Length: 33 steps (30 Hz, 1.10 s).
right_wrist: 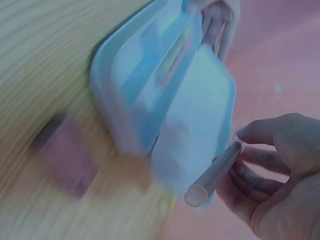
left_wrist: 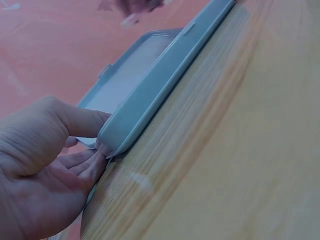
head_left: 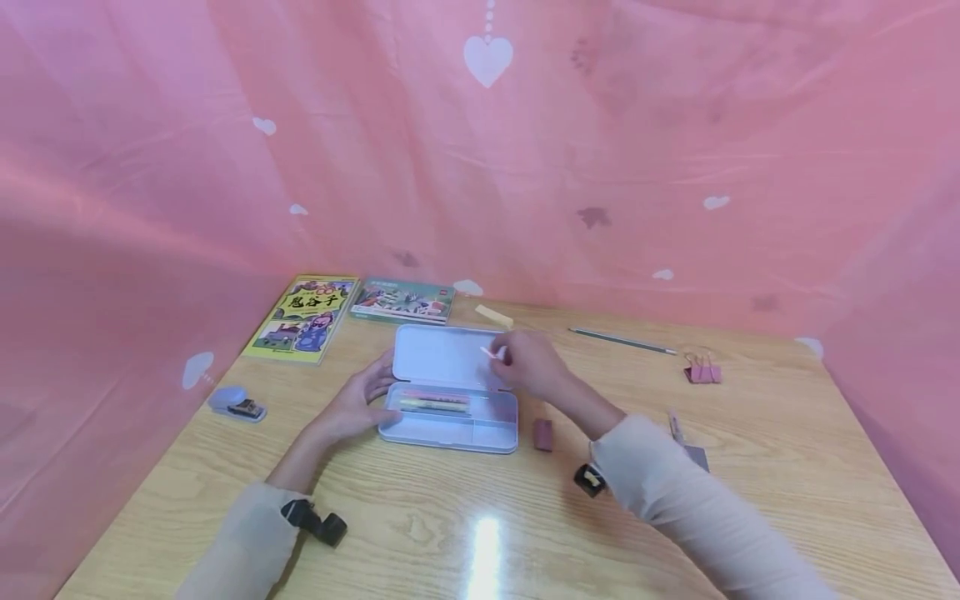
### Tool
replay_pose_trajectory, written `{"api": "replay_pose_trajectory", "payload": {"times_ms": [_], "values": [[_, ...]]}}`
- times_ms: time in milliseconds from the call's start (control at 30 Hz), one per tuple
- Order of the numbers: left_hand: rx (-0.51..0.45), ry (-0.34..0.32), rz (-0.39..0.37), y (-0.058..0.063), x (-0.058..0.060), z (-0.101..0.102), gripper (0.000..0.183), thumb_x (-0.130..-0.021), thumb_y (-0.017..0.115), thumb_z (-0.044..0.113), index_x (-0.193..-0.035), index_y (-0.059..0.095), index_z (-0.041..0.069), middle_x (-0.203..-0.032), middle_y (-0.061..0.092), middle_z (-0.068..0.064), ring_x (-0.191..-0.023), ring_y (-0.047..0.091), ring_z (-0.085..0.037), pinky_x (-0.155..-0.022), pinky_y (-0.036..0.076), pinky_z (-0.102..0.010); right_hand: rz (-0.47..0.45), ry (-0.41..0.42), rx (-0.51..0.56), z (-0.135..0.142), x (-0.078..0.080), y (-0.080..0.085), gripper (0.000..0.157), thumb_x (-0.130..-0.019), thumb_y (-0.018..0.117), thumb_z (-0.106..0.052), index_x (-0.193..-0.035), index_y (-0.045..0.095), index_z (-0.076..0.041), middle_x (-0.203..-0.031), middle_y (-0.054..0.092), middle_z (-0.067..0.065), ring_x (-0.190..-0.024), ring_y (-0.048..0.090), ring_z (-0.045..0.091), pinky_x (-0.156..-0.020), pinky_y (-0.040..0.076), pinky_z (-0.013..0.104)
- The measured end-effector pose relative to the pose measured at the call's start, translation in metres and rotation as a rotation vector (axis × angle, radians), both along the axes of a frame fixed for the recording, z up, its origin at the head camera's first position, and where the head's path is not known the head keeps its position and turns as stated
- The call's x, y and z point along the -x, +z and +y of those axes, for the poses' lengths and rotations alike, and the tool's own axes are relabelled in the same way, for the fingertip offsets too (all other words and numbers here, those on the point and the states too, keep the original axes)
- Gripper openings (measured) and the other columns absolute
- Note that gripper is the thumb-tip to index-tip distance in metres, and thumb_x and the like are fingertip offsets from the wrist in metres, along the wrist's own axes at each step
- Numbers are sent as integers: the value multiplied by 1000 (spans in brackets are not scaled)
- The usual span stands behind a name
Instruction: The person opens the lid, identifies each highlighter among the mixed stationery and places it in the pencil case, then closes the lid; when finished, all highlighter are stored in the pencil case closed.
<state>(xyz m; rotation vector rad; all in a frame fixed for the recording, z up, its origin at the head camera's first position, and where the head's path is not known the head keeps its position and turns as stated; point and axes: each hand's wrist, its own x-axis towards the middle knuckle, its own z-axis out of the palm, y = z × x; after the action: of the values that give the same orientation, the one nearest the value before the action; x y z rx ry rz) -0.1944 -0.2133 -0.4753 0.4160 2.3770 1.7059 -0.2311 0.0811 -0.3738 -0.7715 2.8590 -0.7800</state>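
A pale blue pencil case (head_left: 448, 432) lies open on the table, its lid (head_left: 442, 354) tipped back. In its long compartment are several pens (head_left: 435, 403). My left hand (head_left: 358, 404) grips the case's left end; in the left wrist view the thumb (left_wrist: 85, 120) is over the rim and the fingers are underneath. Above the lid's right side, my right hand (head_left: 531, 362) pinches a slim pale pink pen (right_wrist: 214, 175) between thumb and fingers. Its round end points away from the palm. A maroon block (head_left: 543, 435) lies just right of the case.
A stapler (head_left: 237, 403) sits at the left. Behind are a yellow book (head_left: 303, 321), a green book (head_left: 403, 300) and a pale yellow strip (head_left: 494, 316). On the right lie a pencil (head_left: 622, 341), a pink binder clip (head_left: 702, 372) and a grey object (head_left: 697, 457) partly behind the right sleeve.
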Motion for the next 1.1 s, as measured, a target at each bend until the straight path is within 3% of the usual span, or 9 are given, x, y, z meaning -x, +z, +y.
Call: {"api": "replay_pose_trajectory", "payload": {"times_ms": [233, 433, 567, 800, 967, 1100], "values": [[-5, -4, -4, -1, 0, -1, 101, -74, 73, -2, -152, 12, 19, -145, 40, -14, -130, 43, -29, -113, 32, -40, 82, 178, -60, -62, -2, -3, 18, -87, 62, -13, -103, 70, -7, -68, 62, -2, -60, 53, 10, -51, 44, 21], [18, 13, -29, 1, 1, 2, 99, -76, 72, 0, -152, 12, 20, -146, 39, -14, -130, 43, -27, -112, 34, -38, 72, 221, -105, -89, -5, -11, 21, -89, 59, -11, -108, 68, -8, -83, 66, 1, -75, 57, 13, -68, 51, 27], [7, 6, -12, 2, 1, 1, 100, -75, 72, -3, -152, 11, 15, -144, 40, -19, -129, 44, -31, -112, 34, -39, 57, 233, -136, -100, -6, -22, 19, -88, 60, -9, -105, 68, -7, -91, 68, 3, -82, 60, 15, -76, 53, 29], [-26, -15, -3, 4, 1, 0, 102, -74, 71, -8, -152, 9, 14, -144, 38, -21, -129, 43, -34, -112, 34, -39, 81, 245, -204, -109, -5, -42, 7, -83, 67, -8, -86, 73, -10, -78, 67, -2, -72, 58, 13, -66, 53, 25], [-32, -28, -4, 2, 1, -1, 102, -75, 70, -7, -152, 8, 16, -145, 36, -21, -130, 42, -35, -113, 32, -41, 70, 237, -200, -109, -4, -48, 10, -81, 68, -7, -88, 74, -11, -81, 68, -2, -75, 59, 13, -69, 54, 25], [-34, -26, -5, 2, 1, 0, 102, -75, 70, -7, -153, 9, 17, -145, 37, -20, -129, 43, -34, -113, 33, -40, 64, 218, -177, -104, -5, -43, 15, -83, 68, -11, -96, 73, -10, -91, 69, 1, -85, 62, 16, -74, 56, 29]]}}
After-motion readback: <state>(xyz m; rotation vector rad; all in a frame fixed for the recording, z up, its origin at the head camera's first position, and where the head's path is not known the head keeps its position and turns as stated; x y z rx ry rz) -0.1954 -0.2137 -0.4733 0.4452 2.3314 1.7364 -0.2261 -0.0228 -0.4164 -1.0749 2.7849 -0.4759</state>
